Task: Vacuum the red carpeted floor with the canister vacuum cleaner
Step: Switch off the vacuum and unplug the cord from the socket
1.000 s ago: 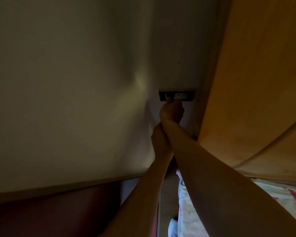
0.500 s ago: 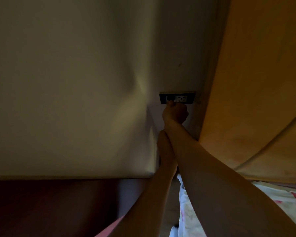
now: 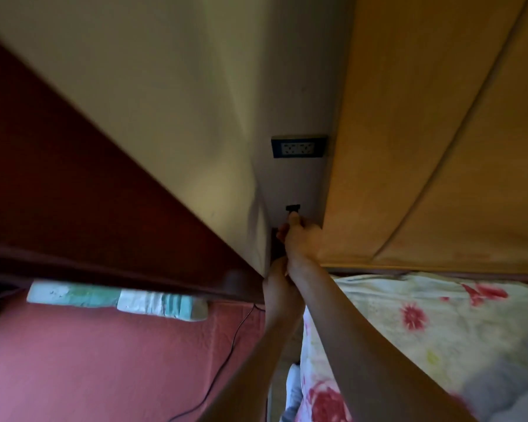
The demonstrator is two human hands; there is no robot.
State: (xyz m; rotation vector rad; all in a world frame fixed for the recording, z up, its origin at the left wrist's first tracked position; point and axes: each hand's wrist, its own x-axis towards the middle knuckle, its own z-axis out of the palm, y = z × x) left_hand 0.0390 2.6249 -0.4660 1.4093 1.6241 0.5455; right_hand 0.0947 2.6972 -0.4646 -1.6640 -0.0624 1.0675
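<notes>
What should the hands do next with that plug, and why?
Probably draw the black plug back and gather the black cord lying on the red carpet: the right hand pinches the plug below the wall outlet, whose sockets are now bare, so it was just pulled out.

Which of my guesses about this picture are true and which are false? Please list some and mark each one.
1. The black plug sits in the wall outlet. False: the right hand pinches it below the outlet, clear of it.
2. Nothing is plugged into the wall outlet. True.
3. A thin black cord lies on the red carpet. True.
4. The bedding is plain white. False: it is pale cloth with red flowers.
5. The left hand reaches higher up the wall than the right hand. False: it is lower, by the right wrist.
</notes>
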